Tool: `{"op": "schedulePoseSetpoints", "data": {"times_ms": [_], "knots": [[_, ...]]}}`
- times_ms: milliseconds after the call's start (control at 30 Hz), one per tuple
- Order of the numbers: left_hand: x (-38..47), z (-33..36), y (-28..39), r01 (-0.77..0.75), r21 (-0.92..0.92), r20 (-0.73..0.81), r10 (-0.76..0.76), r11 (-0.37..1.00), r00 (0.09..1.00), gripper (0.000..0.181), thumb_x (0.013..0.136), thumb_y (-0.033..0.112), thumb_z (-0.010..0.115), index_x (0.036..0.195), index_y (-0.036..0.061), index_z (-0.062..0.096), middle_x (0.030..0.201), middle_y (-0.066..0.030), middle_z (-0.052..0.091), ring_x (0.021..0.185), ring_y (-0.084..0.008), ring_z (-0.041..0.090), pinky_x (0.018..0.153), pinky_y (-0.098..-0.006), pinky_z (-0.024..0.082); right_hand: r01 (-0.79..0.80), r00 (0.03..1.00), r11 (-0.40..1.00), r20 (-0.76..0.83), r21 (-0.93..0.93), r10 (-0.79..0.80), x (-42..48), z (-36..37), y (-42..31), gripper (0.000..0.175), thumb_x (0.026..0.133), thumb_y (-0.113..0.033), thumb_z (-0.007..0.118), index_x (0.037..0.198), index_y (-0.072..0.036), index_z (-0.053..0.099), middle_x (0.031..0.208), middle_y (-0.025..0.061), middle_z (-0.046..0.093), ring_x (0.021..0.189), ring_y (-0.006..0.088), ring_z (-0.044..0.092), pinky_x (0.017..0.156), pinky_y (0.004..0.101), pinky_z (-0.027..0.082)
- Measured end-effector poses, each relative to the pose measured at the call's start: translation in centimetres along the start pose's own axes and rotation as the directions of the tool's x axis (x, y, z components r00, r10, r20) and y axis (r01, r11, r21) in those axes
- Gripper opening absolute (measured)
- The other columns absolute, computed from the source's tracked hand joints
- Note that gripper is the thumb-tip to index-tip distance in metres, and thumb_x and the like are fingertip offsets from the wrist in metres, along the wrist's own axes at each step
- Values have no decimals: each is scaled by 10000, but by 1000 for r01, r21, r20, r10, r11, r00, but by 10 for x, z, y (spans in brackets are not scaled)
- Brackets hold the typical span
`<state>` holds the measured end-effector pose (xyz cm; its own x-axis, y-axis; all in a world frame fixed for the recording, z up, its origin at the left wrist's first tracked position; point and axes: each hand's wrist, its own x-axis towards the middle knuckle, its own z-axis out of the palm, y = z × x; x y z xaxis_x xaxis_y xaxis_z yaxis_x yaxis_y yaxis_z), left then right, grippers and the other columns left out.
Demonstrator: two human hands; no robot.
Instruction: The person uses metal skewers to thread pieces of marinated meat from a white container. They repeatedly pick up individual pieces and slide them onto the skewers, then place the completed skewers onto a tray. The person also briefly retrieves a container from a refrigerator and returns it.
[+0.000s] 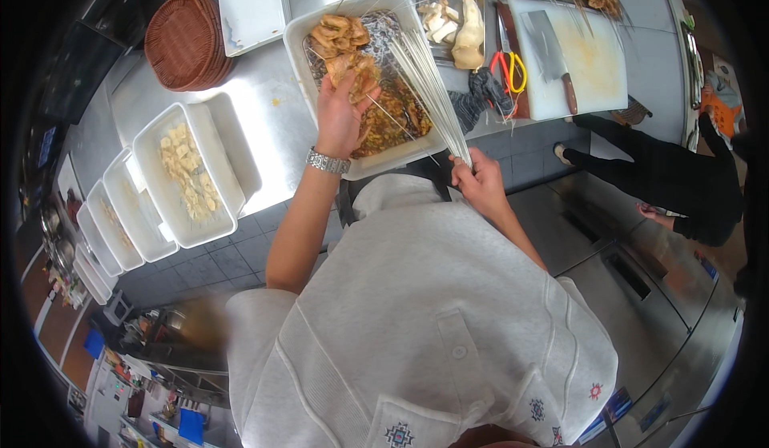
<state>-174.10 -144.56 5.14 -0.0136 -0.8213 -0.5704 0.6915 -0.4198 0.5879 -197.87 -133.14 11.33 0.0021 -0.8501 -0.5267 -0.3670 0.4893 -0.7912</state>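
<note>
My left hand (343, 115), with a metal watch at the wrist, holds a piece of marinated meat (354, 72) over a white plastic tub (298, 69). A single skewer runs from by these fingers down to the right. More folded meat (338, 35) lies at the tub's far left, and dark chunky marinade (390, 124) covers much of its bottom. In my right hand (476, 178) is a bundle of thin metal skewers (429, 81), gripped at the near ends. Their far ends fan out over the tub's right side.
To the right are a metal tray (446, 56) of sliced mushrooms, scissors (508, 66), a dark glove (480, 96), and a cleaver (545, 45) on a white cutting board (601, 81). Left stand brown woven plates (183, 39) and white tubs (141, 184). A person in black (673, 172) is at the right.
</note>
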Motion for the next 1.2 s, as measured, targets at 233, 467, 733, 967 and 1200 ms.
{"op": "schedulePoseSetpoints", "data": {"times_ms": [233,467,733,967,1200], "knots": [[3,1,-3,-9,14,-4,9,1000,1000,227,991,91,500,1214,55,481,1210,-88,592,1074,-207,612,886,-388,556,-85,996,993,7,79,85,-7,6,-11,124,916,-116,612,923,8,613,629,7,612,550,40,531,486,230,416],[12,-2,-3,-52,-52,10,53,997,999,276,962,26,551,1230,49,486,1199,-84,595,1065,-189,606,928,-348,534,4,999,997,-47,78,-1,-11,7,6,127,915,-125,617,921,1,626,596,-9,568,526,32,473,458,242,375],[20,3,-1,-115,-114,-42,111,987,993,281,967,11,538,1241,42,481,1209,-91,587,1084,-191,595,984,-352,514,84,990,993,-110,-86,-94,-17,12,13,145,885,-138,648,883,6,631,526,25,499,503,40,415,449,272,354],[16,11,0,-119,-57,-34,117,991,993,290,971,12,530,1254,37,471,1214,-93,583,1092,-199,594,987,-374,517,139,979,989,-140,-52,-145,-11,15,15,143,876,-136,656,874,5,629,519,38,493,496,43,418,444,276,353],[18,10,-1,-112,-88,-63,107,990,992,302,973,15,530,1268,44,473,1210,-93,587,1091,-203,598,983,-371,518,151,979,986,-128,-73,-160,-12,14,19,134,872,-129,659,870,3,631,522,44,502,477,44,422,434,268,351]]}}
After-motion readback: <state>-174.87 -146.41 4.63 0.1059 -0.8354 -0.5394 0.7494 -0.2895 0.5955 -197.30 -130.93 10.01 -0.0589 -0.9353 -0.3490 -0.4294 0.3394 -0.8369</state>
